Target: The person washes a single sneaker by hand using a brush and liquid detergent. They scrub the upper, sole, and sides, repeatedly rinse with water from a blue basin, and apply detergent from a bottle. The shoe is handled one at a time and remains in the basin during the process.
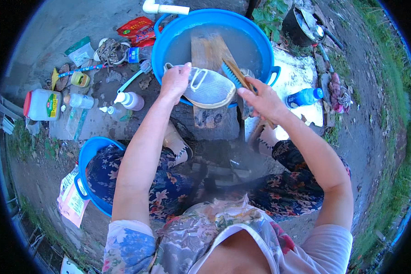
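My left hand is closed on the heel end of a grey mesh shoe with pale laces and a whitish sole. The shoe is held sideways over the near rim of a blue tub, its toe pointing right. In my right hand is a wooden-handled scrubbing brush. Its blue bristles face the shoe's upper near the toe; whether they touch it I cannot tell. Behind the shoe, a wooden board slopes into murky water in the tub.
Bottles and jars stand on the left, among them a white pump bottle and a red-lidded jar. A second blue tub is by my left leg. On the right lie a blue bottle and a black bucket.
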The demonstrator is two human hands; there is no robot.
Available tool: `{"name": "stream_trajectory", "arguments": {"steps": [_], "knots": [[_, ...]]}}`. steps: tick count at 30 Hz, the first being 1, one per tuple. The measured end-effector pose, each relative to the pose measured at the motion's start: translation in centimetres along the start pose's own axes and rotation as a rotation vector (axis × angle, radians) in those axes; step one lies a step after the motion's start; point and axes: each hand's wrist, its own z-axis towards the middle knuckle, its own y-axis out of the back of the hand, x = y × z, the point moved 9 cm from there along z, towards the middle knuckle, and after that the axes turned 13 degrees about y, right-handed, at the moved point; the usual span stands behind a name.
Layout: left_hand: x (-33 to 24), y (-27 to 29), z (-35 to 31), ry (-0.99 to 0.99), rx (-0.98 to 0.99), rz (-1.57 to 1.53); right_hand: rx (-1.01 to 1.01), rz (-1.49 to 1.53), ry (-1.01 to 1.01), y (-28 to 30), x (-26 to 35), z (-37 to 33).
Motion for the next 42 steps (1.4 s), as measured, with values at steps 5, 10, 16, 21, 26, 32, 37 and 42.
{"name": "stream_trajectory", "arguments": {"steps": [5,10,16,21,26,32,37,42], "knots": [[1.7,-1.3,-0.3,0.203,0.286,-0.504,-0.081,0.384,0.070,-1.2,0.9,1.0],[0.3,0.1,-1.8,0.197,0.332,-0.775,-0.090,0.467,0.142,-1.5,3.1,2.0],[-1.7,-2.7,-7.6,0.289,0.612,-0.742,-0.088,0.339,0.265,1.8,-0.3,6.0],[-1.5,-4.5,-7.9,0.052,0.547,-0.061,-0.032,0.317,0.304,1.3,2.3,10.9],[-2.8,-4.8,-5.7,-0.091,0.353,-0.281,-0.043,-0.048,0.304,1.1,2.6,13.1],[0.6,-5.2,-2.3,0.384,0.523,-1.100,-0.263,-0.349,0.398,5.7,3.1,8.0],[0.9,-6.4,-2.6,0.380,0.486,-0.954,0.048,-0.676,0.300,0.6,2.8,3.5],[1.8,-6.0,-1.9,0.436,0.380,-1.088,-0.071,-0.587,0.343,-0.8,2.6,8.4]]}}
